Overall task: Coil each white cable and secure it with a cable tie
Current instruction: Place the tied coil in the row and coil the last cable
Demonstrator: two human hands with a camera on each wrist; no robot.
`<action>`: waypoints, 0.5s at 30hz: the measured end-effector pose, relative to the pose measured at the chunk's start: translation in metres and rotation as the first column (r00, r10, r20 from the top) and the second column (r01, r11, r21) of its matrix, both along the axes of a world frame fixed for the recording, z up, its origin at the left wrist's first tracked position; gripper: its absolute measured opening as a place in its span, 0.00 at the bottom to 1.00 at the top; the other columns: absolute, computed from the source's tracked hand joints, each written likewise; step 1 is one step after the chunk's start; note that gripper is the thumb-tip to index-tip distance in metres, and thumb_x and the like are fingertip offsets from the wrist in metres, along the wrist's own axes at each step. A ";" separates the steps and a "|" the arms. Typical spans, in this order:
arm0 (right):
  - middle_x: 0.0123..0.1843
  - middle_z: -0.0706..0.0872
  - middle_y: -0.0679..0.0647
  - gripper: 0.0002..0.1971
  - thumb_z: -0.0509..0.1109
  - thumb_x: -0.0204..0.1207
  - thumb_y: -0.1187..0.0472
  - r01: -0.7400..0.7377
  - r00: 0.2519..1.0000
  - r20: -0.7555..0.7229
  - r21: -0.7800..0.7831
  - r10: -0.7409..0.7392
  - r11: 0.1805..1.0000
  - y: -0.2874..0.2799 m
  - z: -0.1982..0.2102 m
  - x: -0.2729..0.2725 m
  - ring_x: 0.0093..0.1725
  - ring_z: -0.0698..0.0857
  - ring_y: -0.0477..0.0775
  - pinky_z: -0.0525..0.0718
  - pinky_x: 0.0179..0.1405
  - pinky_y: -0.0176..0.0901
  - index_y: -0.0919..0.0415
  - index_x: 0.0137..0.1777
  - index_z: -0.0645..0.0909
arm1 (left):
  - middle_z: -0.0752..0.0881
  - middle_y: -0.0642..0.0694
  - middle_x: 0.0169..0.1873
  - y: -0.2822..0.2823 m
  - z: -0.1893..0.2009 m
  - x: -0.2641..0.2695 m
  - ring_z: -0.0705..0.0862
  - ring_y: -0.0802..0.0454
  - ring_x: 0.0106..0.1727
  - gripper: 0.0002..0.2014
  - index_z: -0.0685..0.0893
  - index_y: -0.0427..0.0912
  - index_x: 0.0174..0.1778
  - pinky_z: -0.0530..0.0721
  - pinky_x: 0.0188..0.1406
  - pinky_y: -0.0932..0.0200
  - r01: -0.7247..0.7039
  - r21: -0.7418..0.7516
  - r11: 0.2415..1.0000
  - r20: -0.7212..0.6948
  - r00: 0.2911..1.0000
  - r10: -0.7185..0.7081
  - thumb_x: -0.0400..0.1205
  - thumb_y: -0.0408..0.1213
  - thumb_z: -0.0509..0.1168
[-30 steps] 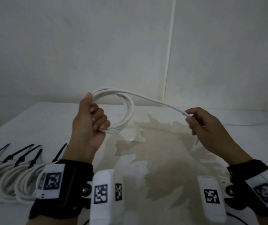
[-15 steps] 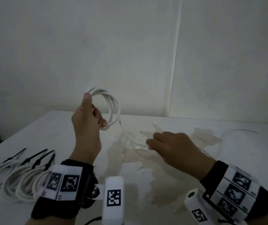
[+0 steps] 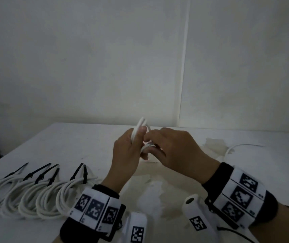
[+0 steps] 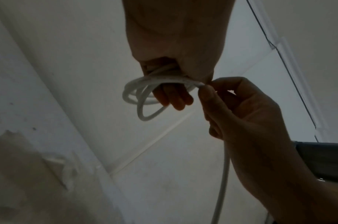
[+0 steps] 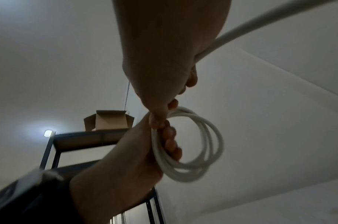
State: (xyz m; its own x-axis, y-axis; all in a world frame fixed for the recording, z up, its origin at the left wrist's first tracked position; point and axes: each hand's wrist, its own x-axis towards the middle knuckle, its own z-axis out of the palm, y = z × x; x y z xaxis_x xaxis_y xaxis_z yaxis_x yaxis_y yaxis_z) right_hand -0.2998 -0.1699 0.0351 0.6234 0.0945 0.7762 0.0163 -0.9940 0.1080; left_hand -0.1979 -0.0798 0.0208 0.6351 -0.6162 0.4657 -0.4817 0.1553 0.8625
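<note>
head view: our left hand (image 3: 128,151) grips the white cable (image 5: 193,144) as a small coil above the surface (image 3: 70,146), fingers curled through its loops so they stay gathered. our right hand (image 3: 175,151) pinches the running strand against the coil, likely feeding another turn. the cable looks smooth and thin, loops uneven.

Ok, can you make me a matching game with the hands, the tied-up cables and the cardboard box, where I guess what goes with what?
Things:
1. left hand
2. right hand
3. tied cable bundles
4. cardboard box

Matches:
A. on top of a dark shelf
B. grips the white coil
C. lie in a row on the table
D. pinches the loose strand of cable

Pairs: 1-B, 2-D, 3-C, 4-A
</note>
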 end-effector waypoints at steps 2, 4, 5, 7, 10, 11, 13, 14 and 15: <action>0.39 0.87 0.47 0.10 0.62 0.71 0.49 -0.007 1.000 -0.018 0.145 0.009 0.989 -0.004 0.005 -0.002 0.33 0.81 0.43 0.75 0.25 0.33 0.52 0.47 0.76 | 0.74 0.52 0.14 0.002 0.000 -0.005 0.71 0.59 0.16 0.22 0.73 0.43 0.25 0.70 0.18 0.65 0.091 0.047 0.995 -0.077 0.993 -0.087 0.84 0.49 0.54; 0.40 0.85 0.45 0.14 0.63 0.71 0.43 0.000 0.994 -0.101 0.328 0.035 0.945 -0.012 0.010 -0.005 0.34 0.76 0.37 0.71 0.30 0.32 0.54 0.45 0.79 | 0.72 0.53 0.13 0.004 0.002 -0.007 0.68 0.60 0.15 0.23 0.72 0.42 0.26 0.67 0.18 0.66 0.184 0.105 0.977 -0.162 0.973 -0.166 0.85 0.50 0.51; 0.40 0.83 0.44 0.16 0.64 0.70 0.41 0.028 0.989 -0.144 0.387 0.031 0.922 -0.019 0.013 -0.007 0.34 0.75 0.34 0.69 0.30 0.30 0.53 0.45 0.80 | 0.71 0.53 0.12 0.006 0.004 -0.007 0.66 0.60 0.15 0.24 0.72 0.41 0.27 0.66 0.18 0.65 0.237 0.132 0.962 -0.210 0.955 -0.207 0.84 0.51 0.49; 0.40 0.79 0.42 0.15 0.64 0.70 0.40 0.071 0.983 -0.180 0.458 0.015 0.886 -0.030 0.016 -0.009 0.36 0.75 0.31 0.68 0.34 0.29 0.50 0.44 0.81 | 0.69 0.53 0.12 0.008 0.009 -0.006 0.63 0.58 0.14 0.24 0.72 0.40 0.28 0.63 0.19 0.63 0.361 0.134 0.923 -0.338 0.892 -0.299 0.83 0.54 0.49; 0.41 0.80 0.39 0.12 0.66 0.70 0.43 0.055 0.983 -0.174 0.589 0.060 0.806 -0.035 0.017 -0.008 0.41 0.80 0.36 0.76 0.41 0.39 0.49 0.44 0.85 | 0.65 0.52 0.12 0.010 0.015 -0.007 0.60 0.58 0.14 0.21 0.69 0.41 0.27 0.61 0.16 0.65 0.455 0.094 0.886 -0.430 0.821 -0.376 0.70 0.57 0.58; 0.41 0.82 0.38 0.12 0.66 0.71 0.44 0.053 0.981 -0.178 0.637 0.081 0.769 -0.032 0.016 -0.008 0.43 0.81 0.37 0.78 0.43 0.40 0.49 0.45 0.86 | 0.64 0.53 0.13 0.011 0.016 -0.009 0.59 0.58 0.14 0.19 0.67 0.42 0.26 0.61 0.15 0.65 0.448 0.081 0.891 -0.431 0.821 -0.374 0.69 0.53 0.62; 0.41 0.85 0.39 0.11 0.67 0.75 0.47 0.043 0.969 -0.196 0.741 0.154 0.670 -0.027 0.015 -0.006 0.44 0.84 0.42 0.80 0.46 0.40 0.51 0.47 0.85 | 0.62 0.53 0.13 0.010 0.014 -0.011 0.57 0.59 0.14 0.18 0.64 0.43 0.25 0.59 0.14 0.66 0.412 0.024 0.911 -0.458 0.814 -0.356 0.76 0.43 0.63; 0.40 0.87 0.43 0.10 0.66 0.76 0.49 0.041 0.959 -0.204 0.788 0.197 0.614 -0.025 0.015 -0.007 0.43 0.85 0.45 0.80 0.45 0.41 0.53 0.47 0.85 | 0.61 0.53 0.12 0.009 0.014 -0.011 0.56 0.59 0.13 0.19 0.63 0.43 0.24 0.57 0.14 0.66 0.389 -0.008 0.921 -0.493 0.800 -0.342 0.80 0.40 0.61; 0.40 0.88 0.48 0.11 0.66 0.76 0.50 0.046 0.948 -0.212 0.830 0.239 0.555 -0.023 0.015 -0.009 0.40 0.84 0.47 0.80 0.40 0.39 0.55 0.49 0.84 | 0.60 0.53 0.12 0.009 0.015 -0.010 0.56 0.59 0.13 0.19 0.62 0.44 0.24 0.57 0.13 0.66 0.370 -0.047 0.928 -0.535 0.775 -0.336 0.81 0.39 0.59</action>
